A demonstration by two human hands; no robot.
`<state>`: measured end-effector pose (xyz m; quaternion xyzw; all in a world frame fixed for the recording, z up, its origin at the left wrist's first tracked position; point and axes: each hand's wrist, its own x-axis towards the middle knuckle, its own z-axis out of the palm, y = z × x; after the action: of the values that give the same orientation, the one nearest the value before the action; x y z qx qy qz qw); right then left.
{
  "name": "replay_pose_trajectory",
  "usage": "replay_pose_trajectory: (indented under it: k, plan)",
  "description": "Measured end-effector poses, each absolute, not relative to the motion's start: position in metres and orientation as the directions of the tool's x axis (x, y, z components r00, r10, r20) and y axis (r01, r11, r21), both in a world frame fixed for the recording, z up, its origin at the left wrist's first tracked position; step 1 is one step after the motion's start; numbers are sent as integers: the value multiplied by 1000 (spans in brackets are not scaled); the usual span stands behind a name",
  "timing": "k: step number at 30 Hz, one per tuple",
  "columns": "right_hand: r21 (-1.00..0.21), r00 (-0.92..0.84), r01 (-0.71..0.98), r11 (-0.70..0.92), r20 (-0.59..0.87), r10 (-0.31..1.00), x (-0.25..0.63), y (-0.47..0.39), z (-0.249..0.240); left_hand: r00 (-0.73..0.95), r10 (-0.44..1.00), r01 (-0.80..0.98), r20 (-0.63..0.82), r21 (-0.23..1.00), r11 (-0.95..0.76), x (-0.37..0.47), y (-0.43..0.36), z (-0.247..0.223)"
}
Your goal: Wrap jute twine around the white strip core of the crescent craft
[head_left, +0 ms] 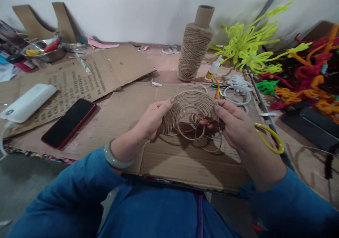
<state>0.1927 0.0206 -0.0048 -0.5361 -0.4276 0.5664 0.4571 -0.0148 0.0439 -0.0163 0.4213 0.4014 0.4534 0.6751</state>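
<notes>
An arch-shaped piece covered in rows of twine (194, 98) is held up above the cardboard sheet (169, 163). My left hand (156, 119) pinches its left side between thumb and fingers. At its right side my right hand (234, 121) grips the edge, thumb on the front face. Loose loops of twine (192, 137) hang below the arch, near the right hand's fingers. Behind it stands a large twine spool (195, 47) on a cardboard tube, tilted slightly in view.
A phone (69, 123), a white power bank (29, 102) and printed cardboard (106, 68) lie left. A small glue bottle (214, 67), a clear ring (237, 94) and a yellow ring (277, 142) are right, near yellow-green (246, 45) and orange (317, 86) fuzzy stems.
</notes>
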Motion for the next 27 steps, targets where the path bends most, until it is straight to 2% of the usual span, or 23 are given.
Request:
replay_pose_trajectory:
  k: [4, 9, 13, 17, 21, 27]
  plan:
    - [-977, -143, 22, -214, -215, 966, 197, 20, -4, 241, 946, -244, -217, 930, 276, -17, 46, -10]
    - [-981, -86, 191, -46, -64, 994, 200, 21, -6, 428, 857, -27, -287, 944, 330, -19, 42, -5]
    - [-931, -169, 365, 24, -41, 985, 196, 17, -4, 436, 847, 135, -304, 953, 273, -19, 38, -4]
    - [-873, -177, 483, 67, -23, 984, 190, 14, -2, 436, 869, 170, -233, 970, 175, -17, 33, -2]
    - [-859, -169, 508, 62, -29, 985, 188, 14, -3, 432, 882, 197, -190, 974, 113, -16, 30, -1]
    - [-849, -172, 524, 74, -20, 985, 190, 14, -2, 421, 886, 170, -197, 976, 136, -15, 29, 1]
